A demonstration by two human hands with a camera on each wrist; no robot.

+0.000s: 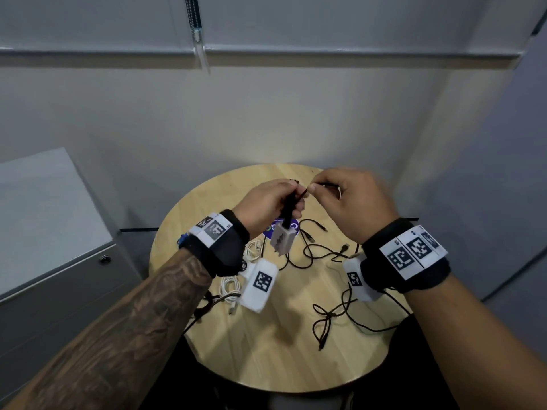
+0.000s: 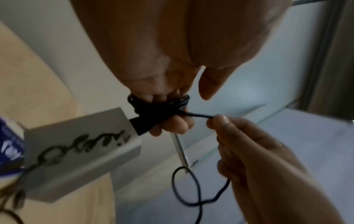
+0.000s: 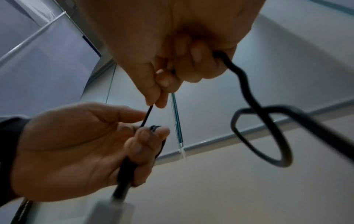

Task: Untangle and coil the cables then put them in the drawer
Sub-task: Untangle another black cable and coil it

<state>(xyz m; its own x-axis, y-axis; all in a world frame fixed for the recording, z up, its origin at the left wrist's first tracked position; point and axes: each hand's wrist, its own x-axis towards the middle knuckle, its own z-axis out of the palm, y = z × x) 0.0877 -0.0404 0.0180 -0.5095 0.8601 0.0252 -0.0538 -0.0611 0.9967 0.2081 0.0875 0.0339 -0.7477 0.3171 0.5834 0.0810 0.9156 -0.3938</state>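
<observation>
While loose thin black cables (image 1: 331,315) sprawl nearest us on the round pale wooden surface (image 1: 281,359), our left hand (image 1: 266,202) grips a coiled black cable with white adapter block (image 1: 282,239), our right hand (image 1: 352,199) pinches its free strand; grey drawer cabinet (image 1: 53,232) left, white wall (image 1: 266,113) beyond.

Pale walls (image 1: 266,119); round wooden table (image 1: 266,350); grey cabinet (image 1: 53,261) to its left.
</observation>
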